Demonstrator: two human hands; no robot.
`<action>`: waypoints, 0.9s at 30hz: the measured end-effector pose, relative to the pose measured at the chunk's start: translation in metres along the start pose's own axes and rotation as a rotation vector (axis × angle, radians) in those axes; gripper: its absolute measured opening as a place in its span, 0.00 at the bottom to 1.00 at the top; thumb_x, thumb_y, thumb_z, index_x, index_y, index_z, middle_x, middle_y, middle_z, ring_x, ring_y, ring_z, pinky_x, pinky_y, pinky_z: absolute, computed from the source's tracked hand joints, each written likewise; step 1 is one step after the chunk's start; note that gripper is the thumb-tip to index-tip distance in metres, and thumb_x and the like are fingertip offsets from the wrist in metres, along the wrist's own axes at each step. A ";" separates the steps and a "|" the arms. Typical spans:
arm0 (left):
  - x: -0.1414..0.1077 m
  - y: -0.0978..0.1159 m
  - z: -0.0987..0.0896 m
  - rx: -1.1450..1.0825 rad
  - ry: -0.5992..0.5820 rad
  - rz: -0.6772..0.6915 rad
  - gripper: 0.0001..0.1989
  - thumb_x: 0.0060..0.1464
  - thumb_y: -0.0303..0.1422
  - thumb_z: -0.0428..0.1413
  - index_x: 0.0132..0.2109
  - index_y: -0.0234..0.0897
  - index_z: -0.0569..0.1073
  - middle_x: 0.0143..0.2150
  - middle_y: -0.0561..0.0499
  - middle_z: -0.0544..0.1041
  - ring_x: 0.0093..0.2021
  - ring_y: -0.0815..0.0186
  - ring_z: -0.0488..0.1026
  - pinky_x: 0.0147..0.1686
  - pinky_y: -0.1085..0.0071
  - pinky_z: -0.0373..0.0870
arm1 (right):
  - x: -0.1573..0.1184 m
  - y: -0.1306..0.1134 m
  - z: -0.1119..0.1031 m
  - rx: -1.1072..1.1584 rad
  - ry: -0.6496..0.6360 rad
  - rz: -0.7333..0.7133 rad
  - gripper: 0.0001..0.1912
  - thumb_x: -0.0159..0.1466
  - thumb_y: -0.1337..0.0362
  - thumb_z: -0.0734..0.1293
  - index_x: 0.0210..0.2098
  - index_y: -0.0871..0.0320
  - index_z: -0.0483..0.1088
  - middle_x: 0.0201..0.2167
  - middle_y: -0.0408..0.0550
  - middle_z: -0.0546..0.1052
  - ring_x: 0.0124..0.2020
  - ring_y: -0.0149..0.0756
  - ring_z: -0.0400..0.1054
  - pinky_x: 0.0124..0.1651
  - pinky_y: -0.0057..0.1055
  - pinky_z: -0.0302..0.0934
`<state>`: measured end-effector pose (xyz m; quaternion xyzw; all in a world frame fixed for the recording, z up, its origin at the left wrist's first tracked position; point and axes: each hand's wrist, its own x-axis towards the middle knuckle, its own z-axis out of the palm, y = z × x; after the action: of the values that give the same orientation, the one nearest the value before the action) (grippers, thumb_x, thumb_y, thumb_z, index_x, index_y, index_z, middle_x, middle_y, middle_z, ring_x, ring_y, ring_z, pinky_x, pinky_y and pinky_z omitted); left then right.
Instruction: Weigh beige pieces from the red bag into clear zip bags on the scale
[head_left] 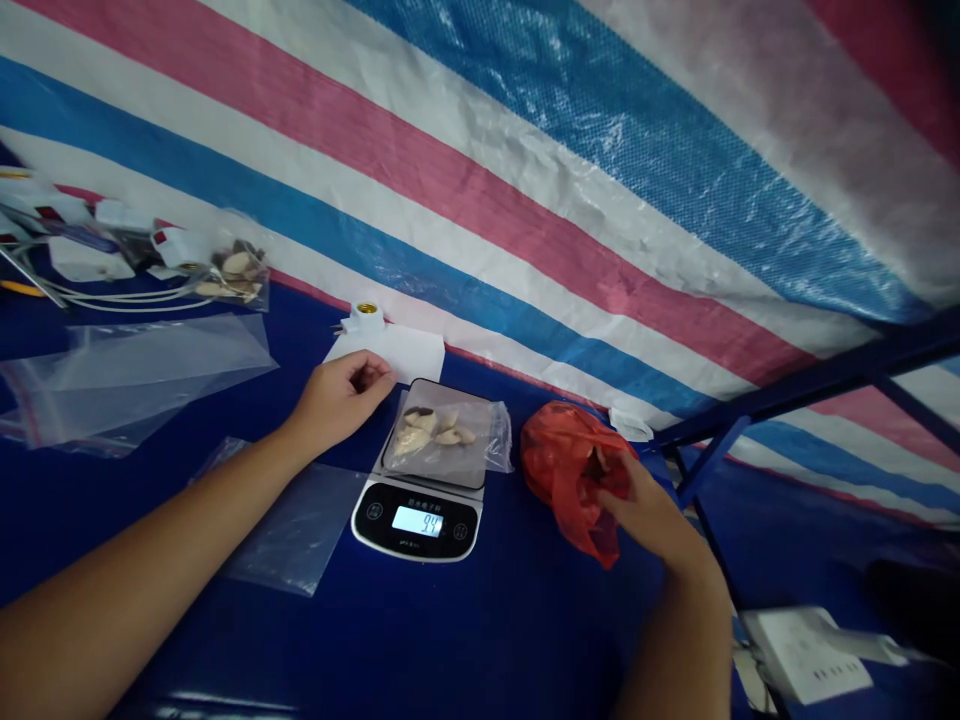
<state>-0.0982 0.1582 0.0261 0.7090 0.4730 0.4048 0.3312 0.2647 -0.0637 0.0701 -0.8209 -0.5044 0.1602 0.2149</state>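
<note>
A digital scale (pixel 417 518) with a lit display stands on the blue table. Lying on its plate is a clear bag (pixel 439 432) with several pale, dried-looking pieces inside. My left hand (pixel 346 397) is beside the plate's left edge, over a white paper (pixel 416 352), its fingers curled; whether they hold anything is hidden. To the right of the scale sits a red plastic bag (pixel 559 455). My right hand (pixel 643 505) is at the bag's open mouth, with its fingers partly inside, and what they grip cannot be made out.
Clear bags (pixel 150 375) lie at the left, another (pixel 289 535) under my left forearm. White sockets with cables (pixel 180 245) and a filled bag (pixel 241 268) are at the back left. A white power strip (pixel 810 655) is at lower right, near a blue metal frame (pixel 817 375).
</note>
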 end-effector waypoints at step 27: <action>0.007 -0.003 0.015 -0.126 -0.021 0.131 0.05 0.52 0.34 0.59 0.32 0.37 0.74 0.24 0.55 0.71 0.25 0.72 0.64 0.27 0.72 0.61 | 0.016 -0.048 0.023 1.117 0.234 0.113 0.13 0.49 0.61 0.80 0.31 0.55 0.76 0.29 0.42 0.77 0.29 0.32 0.72 0.27 0.25 0.66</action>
<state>-0.0841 0.1641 0.0188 0.7202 0.3957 0.4474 0.3529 0.2245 -0.0259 0.0746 -0.6208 -0.2716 0.3215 0.6614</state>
